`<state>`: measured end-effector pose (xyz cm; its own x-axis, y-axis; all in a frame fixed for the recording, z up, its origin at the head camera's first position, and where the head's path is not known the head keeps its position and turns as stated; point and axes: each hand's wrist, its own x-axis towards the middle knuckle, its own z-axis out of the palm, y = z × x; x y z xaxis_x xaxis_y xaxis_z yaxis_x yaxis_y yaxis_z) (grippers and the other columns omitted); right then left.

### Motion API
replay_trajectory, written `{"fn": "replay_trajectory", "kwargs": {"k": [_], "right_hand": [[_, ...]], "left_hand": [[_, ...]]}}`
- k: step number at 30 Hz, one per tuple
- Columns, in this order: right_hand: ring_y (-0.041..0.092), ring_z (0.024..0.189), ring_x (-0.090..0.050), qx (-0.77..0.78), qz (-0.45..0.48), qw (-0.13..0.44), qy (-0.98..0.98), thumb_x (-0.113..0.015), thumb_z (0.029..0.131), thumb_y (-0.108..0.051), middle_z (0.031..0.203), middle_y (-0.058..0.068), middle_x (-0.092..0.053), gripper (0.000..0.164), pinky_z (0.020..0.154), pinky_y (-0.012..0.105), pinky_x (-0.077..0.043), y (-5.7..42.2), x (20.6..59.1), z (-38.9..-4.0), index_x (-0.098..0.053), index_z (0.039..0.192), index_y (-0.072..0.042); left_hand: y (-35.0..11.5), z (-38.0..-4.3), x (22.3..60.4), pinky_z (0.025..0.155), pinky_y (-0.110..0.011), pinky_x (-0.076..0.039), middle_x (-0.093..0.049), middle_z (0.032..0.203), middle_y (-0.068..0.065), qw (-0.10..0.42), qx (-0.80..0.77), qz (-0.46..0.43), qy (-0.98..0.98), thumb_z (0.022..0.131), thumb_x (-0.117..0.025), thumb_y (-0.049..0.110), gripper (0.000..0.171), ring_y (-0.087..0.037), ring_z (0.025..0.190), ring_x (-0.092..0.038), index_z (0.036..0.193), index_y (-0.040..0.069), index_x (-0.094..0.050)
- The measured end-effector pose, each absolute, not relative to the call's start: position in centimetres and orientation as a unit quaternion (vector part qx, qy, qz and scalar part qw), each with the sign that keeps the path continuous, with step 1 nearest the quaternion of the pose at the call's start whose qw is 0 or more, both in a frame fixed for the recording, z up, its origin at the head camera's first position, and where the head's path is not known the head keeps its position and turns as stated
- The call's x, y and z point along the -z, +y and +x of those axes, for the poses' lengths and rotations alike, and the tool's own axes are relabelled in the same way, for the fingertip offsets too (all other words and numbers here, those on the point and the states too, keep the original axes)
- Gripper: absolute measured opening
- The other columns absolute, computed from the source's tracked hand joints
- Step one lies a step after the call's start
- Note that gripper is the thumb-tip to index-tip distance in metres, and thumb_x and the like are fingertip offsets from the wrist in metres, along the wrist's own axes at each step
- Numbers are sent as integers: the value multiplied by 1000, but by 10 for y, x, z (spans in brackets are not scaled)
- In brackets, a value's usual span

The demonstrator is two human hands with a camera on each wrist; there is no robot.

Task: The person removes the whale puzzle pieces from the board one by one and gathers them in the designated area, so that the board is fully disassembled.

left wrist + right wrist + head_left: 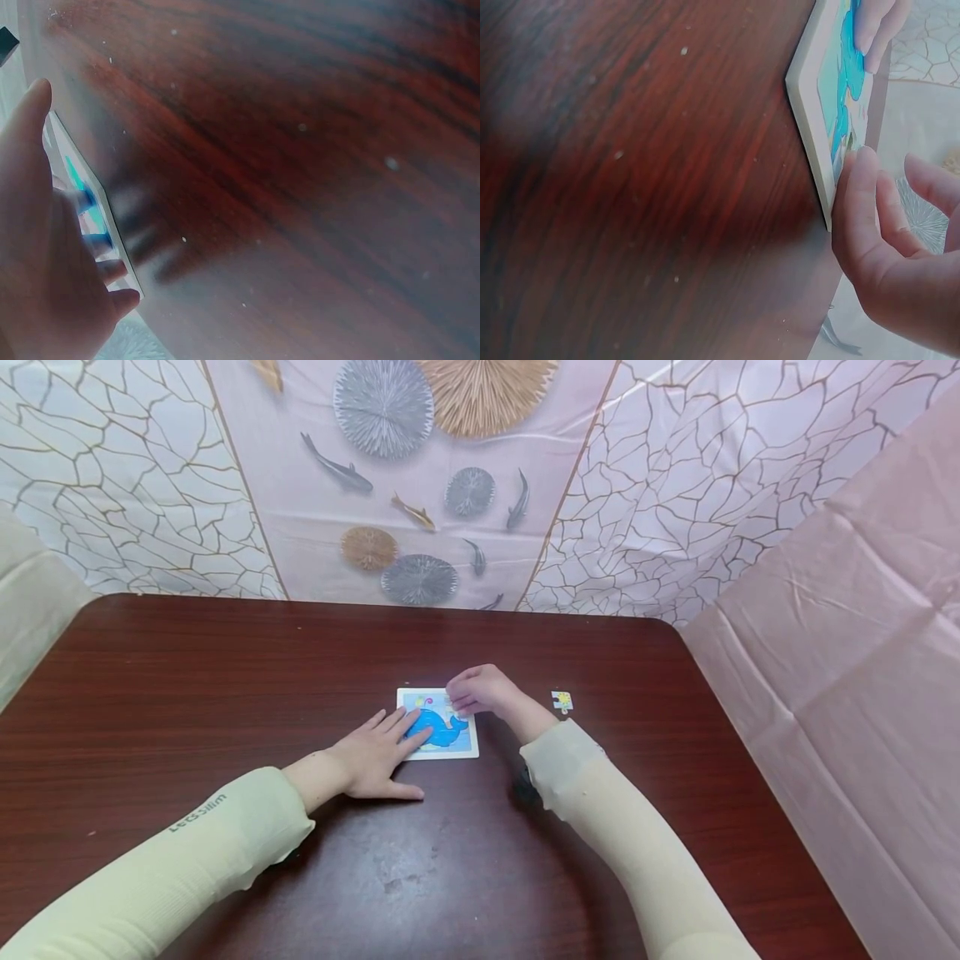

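puzzle (448,737) lies on brown table (187,693), patterned cloth (630,510) beyond.

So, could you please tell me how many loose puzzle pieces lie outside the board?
1: the puzzle piece, on the table, right of the board. More could hide under the left hand or right hand.

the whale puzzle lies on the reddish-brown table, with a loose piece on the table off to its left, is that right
Not quite, the side is wrong: the head view shows the loose piece to the right of the whale puzzle, on the reddish-brown table.
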<state>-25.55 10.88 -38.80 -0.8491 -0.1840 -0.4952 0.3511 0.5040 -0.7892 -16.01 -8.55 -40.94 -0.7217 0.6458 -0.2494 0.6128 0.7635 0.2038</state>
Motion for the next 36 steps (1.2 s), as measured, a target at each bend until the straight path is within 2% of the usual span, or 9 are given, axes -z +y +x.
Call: {"fn": "replay_trajectory", "kwargs": {"k": [10, 25, 36], "right_hand": [[18, 77, -67, 466, 52, 259, 844, -65, 88, -12, 102, 18, -69, 27, 74, 29, -57, 102, 389, -254, -66, 111, 1], [21, 80, -68, 427, 50, 220, 876, -68, 84, -10, 99, 15, -69, 20, 71, 26, -57, 96, 394, -254, -70, 103, -3], [14, 62, -65, 469, 71, 246, 845, -68, 84, -7, 91, 17, -70, 22, 64, 23, -56, 96, 394, -259, -69, 106, 0]], "left_hand": [[-86, -160, 408, 117, -52, -12, -11, 157, -16, 157, -54, 340, 926, 85, -46, 67, 88, -37, 144, -12, 150, 12, -21], [-86, -160, 409, 117, -52, -12, -12, 157, -16, 157, -52, 340, 926, 85, -46, 67, 88, -37, 144, -12, 150, 12, -22], [-87, -162, 408, 117, -53, -12, -12, 157, -17, 159, -54, 338, 926, 85, -47, 66, 88, -38, 144, -12, 150, 13, -22]]}}
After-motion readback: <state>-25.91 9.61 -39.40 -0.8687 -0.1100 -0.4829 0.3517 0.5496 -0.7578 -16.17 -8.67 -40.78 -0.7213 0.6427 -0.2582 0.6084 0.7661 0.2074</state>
